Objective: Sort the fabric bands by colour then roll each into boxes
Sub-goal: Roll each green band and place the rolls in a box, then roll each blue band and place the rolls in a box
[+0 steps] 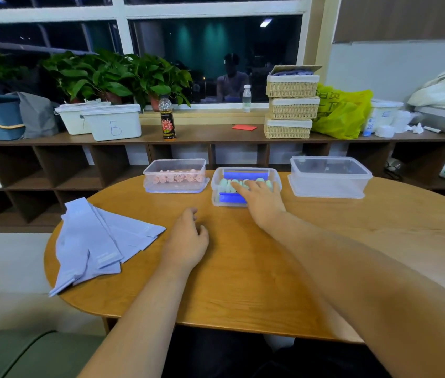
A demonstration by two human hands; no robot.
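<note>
Bands of lilac fabric point(98, 241) lie fanned in a loose, flat pile at the left end of the bench point(243, 282). They look thin, soft and light, likely to slide over one another, so I'd pinch one by its short end. Beside them the left hand point(185, 238) rests on the wood, fingers loosely curled, holding nothing. Further back, one clear box point(174, 160) holds pink rolls point(177, 178). The middle box point(217, 197) holds pale green rolls point(225, 185), with the right hand point(259, 197) laid flat on them, fingers straight. The right-most box point(330, 184) looks empty.
</note>
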